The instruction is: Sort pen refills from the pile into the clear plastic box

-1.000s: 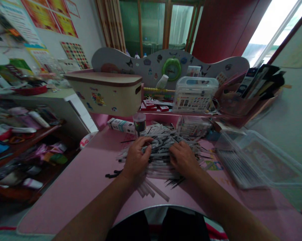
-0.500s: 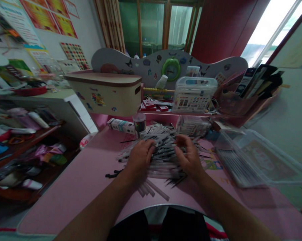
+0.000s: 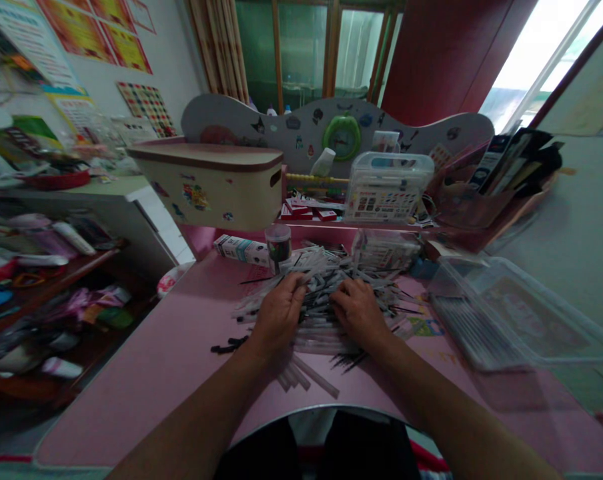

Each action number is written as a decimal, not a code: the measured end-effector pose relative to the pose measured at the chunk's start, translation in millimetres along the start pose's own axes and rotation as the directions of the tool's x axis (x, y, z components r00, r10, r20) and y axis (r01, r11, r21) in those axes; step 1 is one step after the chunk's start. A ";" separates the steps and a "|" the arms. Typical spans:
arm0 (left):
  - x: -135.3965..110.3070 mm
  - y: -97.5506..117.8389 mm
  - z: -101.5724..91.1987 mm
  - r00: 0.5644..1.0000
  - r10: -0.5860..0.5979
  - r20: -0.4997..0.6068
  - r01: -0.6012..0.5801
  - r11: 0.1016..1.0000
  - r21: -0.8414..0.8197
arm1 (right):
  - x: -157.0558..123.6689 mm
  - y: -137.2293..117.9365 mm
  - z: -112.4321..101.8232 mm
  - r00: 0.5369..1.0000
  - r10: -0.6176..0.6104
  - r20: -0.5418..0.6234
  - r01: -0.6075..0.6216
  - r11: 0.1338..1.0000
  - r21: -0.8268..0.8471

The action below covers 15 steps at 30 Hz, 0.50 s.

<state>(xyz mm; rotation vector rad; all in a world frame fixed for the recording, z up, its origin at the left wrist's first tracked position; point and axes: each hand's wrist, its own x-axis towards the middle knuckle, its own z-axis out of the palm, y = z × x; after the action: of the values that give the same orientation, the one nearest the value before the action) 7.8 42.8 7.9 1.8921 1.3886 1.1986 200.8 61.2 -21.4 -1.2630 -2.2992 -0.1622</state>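
A heap of pen parts, grey-white tubes and dark pieces, lies on the pink desk. My left hand rests on the heap's left side, fingers closed together and curled; what they grip is hidden. On the right side, my right hand reaches into the heap with fingers bent down and closed, their tips among the parts. Several clear pen barrels lie loose in front of the heap. Black pen caps sit left of my left wrist. Thin dark refills lie near my right wrist.
Behind the heap stand a clear cup and a long printed box. To the right, a clear plastic bin holds a grey ribbed stack. A cream storage box and a clear carry case occupy the shelf above.
My right hand has moved left and down into the heap, its fingers going from spread apart to curled. My left hand has barely shifted.
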 end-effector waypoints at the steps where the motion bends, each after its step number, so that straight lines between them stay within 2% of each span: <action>1: -0.3 -0.7 0.2 1.000 -0.007 0.007 0.007 1.000 0.000 | 0.1 0.4 -0.5 1.000 -0.011 -0.023 0.012 0.999 0.029; 4: -0.6 -2.9 0.8 0.999 -0.013 0.033 0.013 1.000 0.010 | 0.6 0.7 -5.5 0.992 -0.053 -0.116 0.073 0.981 0.178; 10: 0.2 -2.0 -0.5 0.995 -0.031 0.093 0.030 0.999 0.011 | -0.2 -8.4 -28.4 0.941 -0.114 -0.317 0.248 0.873 0.420; 12: 0.3 -0.5 -1.3 0.992 -0.059 0.115 0.057 0.998 0.014 | -1.9 -11.3 -35.2 0.928 -0.097 -0.360 0.269 0.843 0.466; 15: 0.3 0.0 -1.9 0.990 -0.056 0.131 0.056 0.998 0.005 | -4.4 -9.8 -40.7 0.916 -0.023 -0.400 0.237 0.836 0.495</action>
<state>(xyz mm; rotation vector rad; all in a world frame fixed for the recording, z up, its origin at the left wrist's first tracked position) 6.2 42.9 9.0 1.8847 1.3625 1.0271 210.0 38.6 13.0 -0.7067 -1.8980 0.1726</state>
